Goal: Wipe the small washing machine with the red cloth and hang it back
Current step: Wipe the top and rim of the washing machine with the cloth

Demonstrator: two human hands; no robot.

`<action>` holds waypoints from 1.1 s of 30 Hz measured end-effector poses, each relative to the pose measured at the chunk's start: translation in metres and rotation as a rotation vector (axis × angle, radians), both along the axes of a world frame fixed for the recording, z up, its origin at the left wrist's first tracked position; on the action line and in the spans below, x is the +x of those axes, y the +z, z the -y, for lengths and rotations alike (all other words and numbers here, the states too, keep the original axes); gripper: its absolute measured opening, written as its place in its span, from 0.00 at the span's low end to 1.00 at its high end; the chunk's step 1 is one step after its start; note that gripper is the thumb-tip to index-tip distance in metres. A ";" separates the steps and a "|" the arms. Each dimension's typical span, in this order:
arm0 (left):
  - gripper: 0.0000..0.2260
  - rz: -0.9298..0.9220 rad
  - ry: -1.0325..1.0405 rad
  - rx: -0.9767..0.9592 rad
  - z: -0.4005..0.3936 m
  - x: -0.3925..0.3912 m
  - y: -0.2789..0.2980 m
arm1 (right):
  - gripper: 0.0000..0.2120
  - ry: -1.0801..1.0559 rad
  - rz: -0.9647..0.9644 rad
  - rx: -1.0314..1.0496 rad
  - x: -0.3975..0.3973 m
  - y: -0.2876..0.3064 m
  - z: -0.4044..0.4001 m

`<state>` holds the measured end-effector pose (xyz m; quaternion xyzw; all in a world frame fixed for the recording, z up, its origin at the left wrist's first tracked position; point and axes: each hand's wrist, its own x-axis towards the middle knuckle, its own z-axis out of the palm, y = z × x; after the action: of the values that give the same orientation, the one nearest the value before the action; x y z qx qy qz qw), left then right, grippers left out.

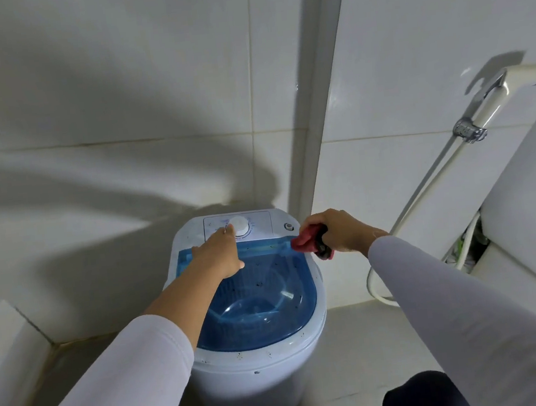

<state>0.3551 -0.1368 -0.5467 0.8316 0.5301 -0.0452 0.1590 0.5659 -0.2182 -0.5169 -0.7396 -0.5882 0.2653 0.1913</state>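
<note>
Just beside the right hand [335, 230], on its inner side, sits the back right corner of the small washing machine [256, 353], and the red cloth [305, 239] bunched in that hand's curled fingers already touches the far edge of the blue lid [264, 302] there. The lid's long axis runs from the person's body toward the wall, so the unwiped surface appears to lie mostly nearer the body than the cloth and across toward the left hand [220, 252]. The left hand reaches over the lid's far edge with fingers extended, its fingertips at the white dial [241, 227] on the control panel; whether it turns the dial or merely steadies the machine cannot be told. The right hand is plainly the one placed to wipe. Dark specks dot the lid and rim. The machine stands on a tiled floor [357, 342] in a white-tiled corner, with a bidet sprayer [493, 96] hanging on the wall beyond the right hand.
</note>
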 end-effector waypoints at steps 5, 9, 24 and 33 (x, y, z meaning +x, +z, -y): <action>0.35 0.053 0.013 -0.017 0.004 -0.011 0.009 | 0.24 -0.205 -0.196 0.243 -0.002 -0.001 0.003; 0.38 -0.036 -0.056 -0.030 0.015 -0.016 0.013 | 0.14 -0.256 -0.173 0.216 -0.007 -0.014 -0.003; 0.37 -0.092 -0.079 0.008 0.023 -0.022 -0.002 | 0.10 -0.153 -0.068 0.023 -0.022 -0.023 0.026; 0.32 -0.035 -0.054 0.001 0.027 -0.024 -0.005 | 0.07 -0.187 -0.086 0.024 -0.031 -0.036 0.064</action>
<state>0.3310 -0.1642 -0.5515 0.8448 0.5101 -0.0640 0.1481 0.5345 -0.2818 -0.5527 -0.7769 -0.5109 0.2706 0.2493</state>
